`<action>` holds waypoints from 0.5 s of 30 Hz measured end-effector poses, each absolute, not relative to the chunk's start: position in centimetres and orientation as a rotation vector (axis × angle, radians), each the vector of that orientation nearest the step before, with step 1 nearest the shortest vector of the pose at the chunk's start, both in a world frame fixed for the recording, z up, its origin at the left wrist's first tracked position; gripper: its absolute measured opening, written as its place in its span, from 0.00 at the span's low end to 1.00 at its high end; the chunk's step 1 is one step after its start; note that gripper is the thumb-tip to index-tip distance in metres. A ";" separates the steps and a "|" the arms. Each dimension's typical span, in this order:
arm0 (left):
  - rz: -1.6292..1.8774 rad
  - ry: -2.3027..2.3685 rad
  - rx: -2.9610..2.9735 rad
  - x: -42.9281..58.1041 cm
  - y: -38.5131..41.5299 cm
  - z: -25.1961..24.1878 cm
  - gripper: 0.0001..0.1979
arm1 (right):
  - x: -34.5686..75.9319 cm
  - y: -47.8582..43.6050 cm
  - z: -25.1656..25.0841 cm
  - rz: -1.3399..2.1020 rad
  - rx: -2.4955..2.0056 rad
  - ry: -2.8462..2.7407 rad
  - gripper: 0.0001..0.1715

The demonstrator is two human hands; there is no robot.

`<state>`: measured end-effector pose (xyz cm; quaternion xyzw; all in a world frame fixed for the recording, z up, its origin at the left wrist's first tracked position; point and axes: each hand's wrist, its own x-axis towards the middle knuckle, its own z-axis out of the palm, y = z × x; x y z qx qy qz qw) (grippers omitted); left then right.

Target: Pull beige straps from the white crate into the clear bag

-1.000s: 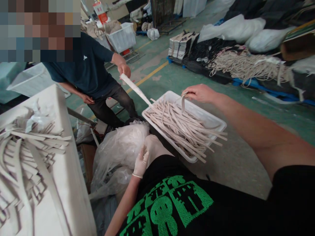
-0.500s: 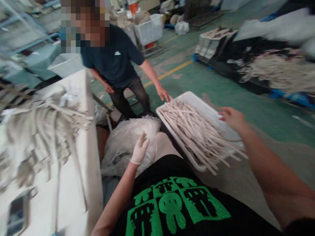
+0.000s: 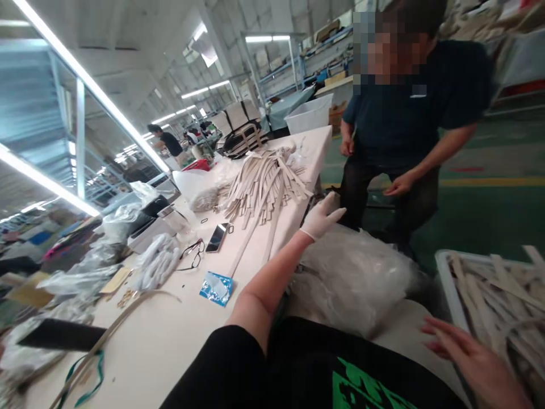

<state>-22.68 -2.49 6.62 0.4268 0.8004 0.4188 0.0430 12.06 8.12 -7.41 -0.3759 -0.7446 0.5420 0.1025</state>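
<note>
My left hand (image 3: 321, 218), in a pale glove, reaches out past the table's right edge with its fingers apart and nothing in it. Just left of it a heap of beige fabric strips (image 3: 270, 182) lies on the white table (image 3: 183, 335), a few strips trailing toward me. Clear plastic sheeting (image 3: 353, 278) bulges below the gloved hand. At the lower right is my right hand (image 3: 472, 358), bare and slightly blurred, its fingers stretched out and holding nothing. It is beside a white plastic crate (image 3: 443, 261) filled with more strips (image 3: 489, 301); whether it touches the rim I cannot tell.
A co-worker (image 3: 404, 119) in a dark shirt stands beyond the sheeting. On the table lie a phone (image 3: 217, 237), glasses (image 3: 193, 255), a blue packet (image 3: 216, 288), a black flat object (image 3: 62, 335) and a long curved strip (image 3: 114, 324). A white bin (image 3: 309, 116) stands behind the table.
My view has swung left toward the table. My right hand has come away from the crate's far side to its near left side. The co-worker's hand has left the crate.
</note>
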 end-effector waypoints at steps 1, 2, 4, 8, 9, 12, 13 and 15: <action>1.202 2.575 1.265 -24.2 -3.6 7.1 0.36 | 11.3 6.9 -8.6 1.732 -1.084 -2.180 0.29; 1.104 2.703 1.207 -25.6 -5.0 7.4 0.38 | 10.5 5.7 -9.5 1.813 -1.033 -2.206 0.29; 0.883 2.916 1.049 -28.1 -7.9 7.4 0.45 | 9.3 4.0 -10.8 1.853 -0.919 -2.304 0.29; 0.457 3.111 0.660 -31.7 -13.0 6.0 0.61 | 9.1 4.6 -12.1 1.867 -0.937 -2.286 0.28; 0.395 3.109 0.542 -32.3 -13.9 5.6 0.64 | 9.3 5.3 -12.5 1.878 -0.977 -2.250 0.28; 0.333 3.083 0.315 -33.9 -15.5 4.9 0.68 | 9.9 7.2 -13.9 1.841 -1.078 -2.186 0.26; 0.332 3.085 0.291 -34.3 -15.8 4.9 0.69 | 10.0 7.7 -14.5 1.814 -1.119 -2.170 0.26; 0.315 3.087 0.278 -35.1 -16.6 5.1 0.68 | 10.2 8.3 -15.7 1.763 -1.206 -2.140 0.26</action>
